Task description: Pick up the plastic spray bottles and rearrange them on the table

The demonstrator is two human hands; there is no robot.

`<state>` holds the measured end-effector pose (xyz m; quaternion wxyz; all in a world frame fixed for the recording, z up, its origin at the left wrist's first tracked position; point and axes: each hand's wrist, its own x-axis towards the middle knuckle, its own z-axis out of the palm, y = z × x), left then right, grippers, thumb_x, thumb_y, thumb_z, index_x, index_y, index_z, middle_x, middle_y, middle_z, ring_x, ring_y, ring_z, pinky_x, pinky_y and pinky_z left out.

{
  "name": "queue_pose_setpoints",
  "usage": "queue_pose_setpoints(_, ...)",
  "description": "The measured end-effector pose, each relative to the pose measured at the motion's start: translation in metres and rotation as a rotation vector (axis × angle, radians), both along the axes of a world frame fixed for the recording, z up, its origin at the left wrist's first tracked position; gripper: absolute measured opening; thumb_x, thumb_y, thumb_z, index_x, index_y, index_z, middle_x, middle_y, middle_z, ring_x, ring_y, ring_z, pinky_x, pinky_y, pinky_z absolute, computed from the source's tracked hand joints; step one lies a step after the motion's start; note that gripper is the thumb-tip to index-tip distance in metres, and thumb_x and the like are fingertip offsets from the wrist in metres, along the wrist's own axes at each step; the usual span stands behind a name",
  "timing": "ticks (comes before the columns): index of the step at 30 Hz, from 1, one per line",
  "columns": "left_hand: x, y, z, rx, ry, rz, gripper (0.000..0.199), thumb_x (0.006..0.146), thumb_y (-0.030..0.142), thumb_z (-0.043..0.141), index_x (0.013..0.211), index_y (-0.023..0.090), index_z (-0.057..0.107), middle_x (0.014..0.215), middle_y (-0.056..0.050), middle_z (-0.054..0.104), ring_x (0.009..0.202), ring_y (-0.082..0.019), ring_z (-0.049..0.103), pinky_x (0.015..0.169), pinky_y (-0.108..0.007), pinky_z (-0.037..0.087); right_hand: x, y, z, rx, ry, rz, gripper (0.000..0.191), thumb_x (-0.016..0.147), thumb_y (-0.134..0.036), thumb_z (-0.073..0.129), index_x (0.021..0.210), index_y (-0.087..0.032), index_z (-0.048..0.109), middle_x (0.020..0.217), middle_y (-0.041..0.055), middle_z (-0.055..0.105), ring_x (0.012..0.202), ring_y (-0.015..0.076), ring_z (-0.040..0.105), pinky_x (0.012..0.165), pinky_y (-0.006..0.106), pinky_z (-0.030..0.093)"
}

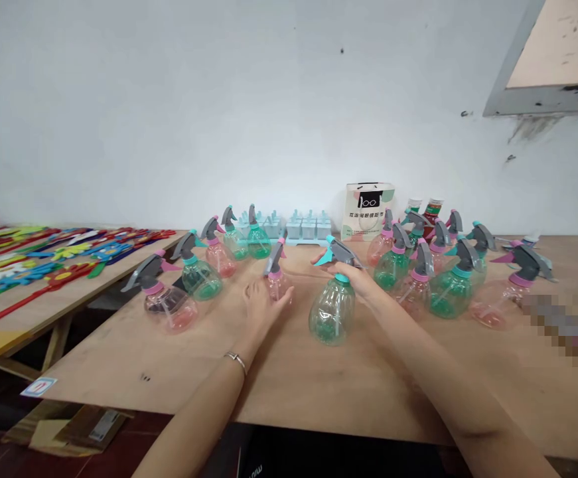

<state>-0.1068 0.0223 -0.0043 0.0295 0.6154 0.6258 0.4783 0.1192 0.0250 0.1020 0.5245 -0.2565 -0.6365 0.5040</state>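
My left hand (pixel 263 304) is around the lower body of a small pink spray bottle (pixel 277 280) with a grey and pink trigger head. Its thumb lies along the bottle's right side, and the bottle stands upright. To the right, my right hand (pixel 351 275) grips a clear green spray bottle (pixel 332 315) at the neck, just below its grey and turquoise trigger head (pixel 341 252). That bottle leans slightly, and some of my right fingers are hidden behind it. Whether its base touches the wooden table (pixel 289 378) I cannot tell.
Several pink and green spray bottles stand left (pixel 202 279) and right (pixel 450 292) of my hands. Behind are light-blue ice-pop moulds (pixel 308 228), a printed box (pixel 368 211) and red bottles (pixel 433 211). Colourful flower-shaped items (pixel 64 275) cover another table at left.
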Motion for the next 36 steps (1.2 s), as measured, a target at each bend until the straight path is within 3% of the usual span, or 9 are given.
queue_pose_setpoints(5,0.0093,-0.0019,0.0060,-0.014,0.172,0.068,0.069,0.077,0.051,0.070,0.132,0.015,0.047,0.120,-0.019,0.066,0.119,-0.038,0.061,0.108,-0.054,0.038,-0.0020,-0.0017,0.0031,-0.044,0.022,-0.083,0.015,0.065,-0.038,0.060,0.062,-0.024,0.059,0.057,0.0001,0.062,0.062,0.0187,0.060,0.070,0.034,0.048)
queue_pose_setpoints(11,0.0086,-0.0041,0.0060,-0.017,0.154,0.033,0.068,0.080,0.050,0.068,0.134,0.016,0.044,0.126,-0.019,0.065,0.122,-0.037,0.060,0.107,-0.054,0.039,0.0025,-0.0021,0.0050,0.054,-0.047,0.035,0.018,0.073,-0.039,0.063,0.077,-0.022,0.069,0.083,0.0035,0.073,0.092,0.0220,0.067,0.086,0.035,0.048)
queue_pose_setpoints(13,0.0077,-0.0043,0.0064,-0.027,0.158,0.021,0.069,0.081,0.050,0.067,0.136,0.015,0.043,0.126,-0.020,0.065,0.122,-0.037,0.060,0.106,-0.054,0.038,0.0022,-0.0031,0.0048,0.053,-0.019,0.016,0.022,0.076,-0.044,0.065,0.074,-0.022,0.068,0.077,0.0023,0.071,0.083,0.0200,0.067,0.084,0.034,0.049)
queue_pose_setpoints(17,0.0070,-0.0042,0.0070,-0.045,0.176,0.014,0.070,0.082,0.051,0.065,0.137,0.014,0.042,0.124,-0.020,0.065,0.122,-0.037,0.060,0.108,-0.055,0.036,0.0021,-0.0033,0.0045,-0.043,-0.024,-0.051,0.037,0.072,-0.057,0.071,0.063,-0.022,0.062,0.058,-0.0001,0.063,0.059,0.0163,0.060,0.065,0.032,0.047)
queue_pose_setpoints(23,0.0067,-0.0034,0.0067,-0.061,0.145,0.007,0.070,0.082,0.052,0.066,0.138,0.016,0.042,0.127,-0.019,0.064,0.125,-0.036,0.058,0.108,-0.052,0.037,0.0034,-0.0040,0.0046,-0.030,-0.059,0.078,0.035,0.073,-0.055,0.074,0.082,-0.021,0.071,0.089,0.0045,0.074,0.089,0.0195,0.068,0.086,0.035,0.051)
queue_pose_setpoints(25,0.0066,-0.0034,0.0070,-0.058,0.139,-0.001,0.070,0.082,0.051,0.066,0.138,0.017,0.041,0.129,-0.019,0.063,0.125,-0.037,0.058,0.107,-0.052,0.037,0.0025,-0.0046,0.0036,-0.019,-0.037,0.077,0.035,0.072,-0.054,0.076,0.084,-0.022,0.070,0.088,0.0034,0.074,0.089,0.0191,0.068,0.088,0.036,0.051)
queue_pose_setpoints(30,0.0070,-0.0046,0.0094,-0.068,0.140,0.009,0.068,0.081,0.050,0.067,0.135,0.016,0.044,0.126,-0.019,0.064,0.121,-0.037,0.060,0.107,-0.053,0.038,0.0025,-0.0026,0.0015,-0.100,-0.026,-0.031,0.038,0.070,-0.056,0.077,0.066,-0.021,0.062,0.062,-0.0007,0.065,0.063,0.0157,0.062,0.069,0.031,0.049)
queue_pose_setpoints(32,0.0072,-0.0048,0.0100,-0.073,0.142,0.012,0.068,0.081,0.049,0.068,0.135,0.015,0.044,0.125,-0.019,0.064,0.121,-0.037,0.060,0.106,-0.053,0.039,0.0038,-0.0023,0.0020,-0.104,0.001,-0.067,0.035,0.071,-0.054,0.076,0.068,-0.021,0.063,0.065,0.0000,0.067,0.068,0.0165,0.064,0.069,0.030,0.049)
queue_pose_setpoints(36,0.0073,-0.0048,0.0098,-0.061,0.136,0.005,0.066,0.082,0.048,0.067,0.134,0.015,0.044,0.123,-0.018,0.065,0.120,-0.037,0.060,0.105,-0.052,0.040,0.0051,-0.0036,0.0033,-0.054,0.000,-0.002,0.029,0.076,-0.050,0.073,0.087,-0.023,0.069,0.087,0.0025,0.074,0.091,0.0202,0.068,0.084,0.034,0.051)
